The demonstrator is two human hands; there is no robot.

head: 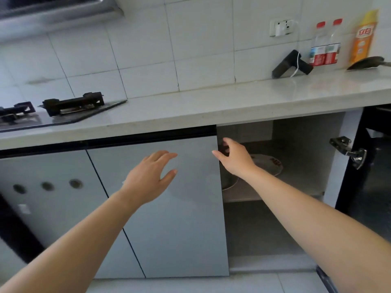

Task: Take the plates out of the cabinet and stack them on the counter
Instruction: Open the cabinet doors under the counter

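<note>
The cabinet (306, 142) under the surface (211, 104) stands with its right-hand compartment exposed: the dark open door (376, 187) is swung out to the right, and a metal hinge (347, 152) shows on its inner edge. Inside, on the upper shelf (296, 187), lies a white plate (269, 164) with a red mark on its rim. A second plate (229, 183) lies lower and further left on the same shelf, partly hidden by the closed door (179, 208) and by the right forearm.

The right grip (237, 157) reaches into the opening just beside the closed door's edge. Its fingers are loosely spread with the thumb pointing left, and it holds nothing (whether it touches the door edge cannot be told). It sits in front of the white plate, apart from it. The left grip (150, 176) hovers in front of the closed door, fingers relaxed and spread, thumb held apart, also holding nothing.

On the surface, a gas hob (63, 107) sits at the left. At the far right, against the tiled wall, stand 2 clear bottles (325, 47) with red caps, an orange bottle (362, 37), a black device (293, 64) with a white cable running to a wall socket (282, 27), and a dark ladle (368, 62).
</note>
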